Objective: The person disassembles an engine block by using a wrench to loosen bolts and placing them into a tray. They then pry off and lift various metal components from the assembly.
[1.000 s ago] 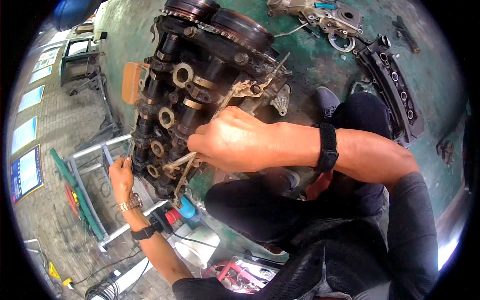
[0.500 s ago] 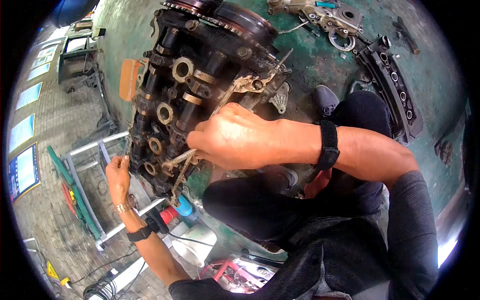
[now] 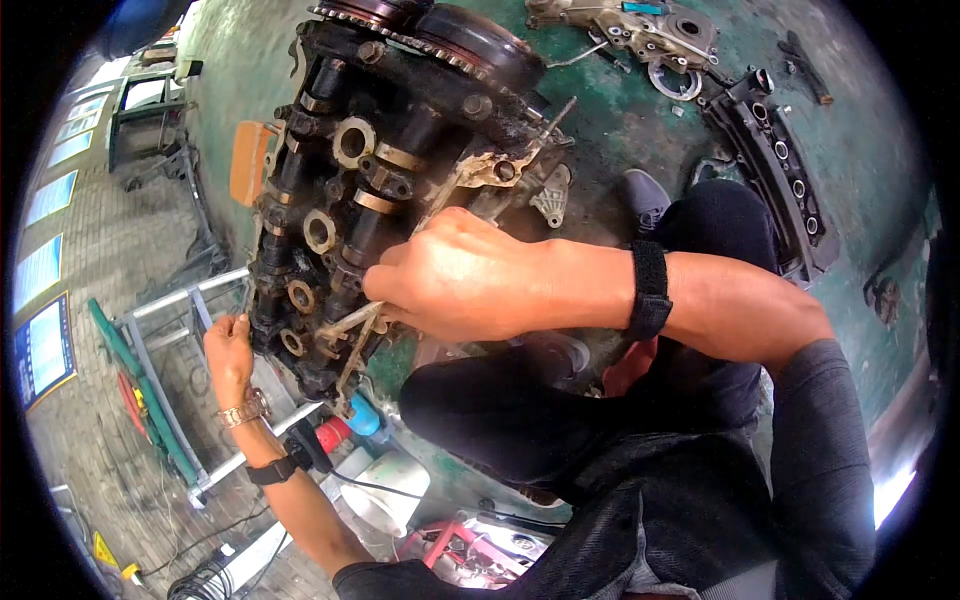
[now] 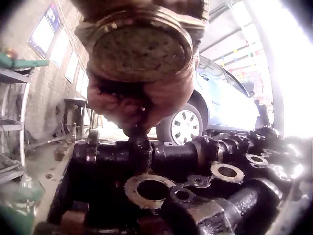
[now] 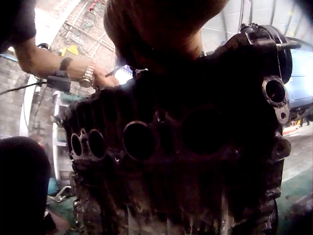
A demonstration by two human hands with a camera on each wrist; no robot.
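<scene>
A dark, oily engine cylinder head (image 3: pixel 385 235) with exposed camshafts (image 3: pixel 285 195) stands before me. My right hand (image 3: pixel 450 275) is curled at its near side, gripping a slim metal bar (image 3: pixel 348 322) that looks like a wrench handle and slants toward the lower end of the head. The palm hides the rest of this bar. At the far lower edge my left hand (image 3: pixel 230 355) has its fingers bent; in the left wrist view the fingertips close together on a camshaft (image 4: pixel 171 155). In the right wrist view, round ports (image 5: pixel 139 140) line the engine's side.
A black valve cover (image 3: pixel 775 165) and a pale metal housing (image 3: pixel 650 35) lie on the green floor. Close to my left arm are a metal frame (image 3: pixel 185 310), a white bucket (image 3: pixel 385 495) and a cable. My knees are beside the engine. A blue car (image 4: pixel 220 93) stands behind.
The head view has shifted slightly, so the engine and both hands appear a little further left. Both hands keep nearly the same place at the engine, and the right still grips the bar.
</scene>
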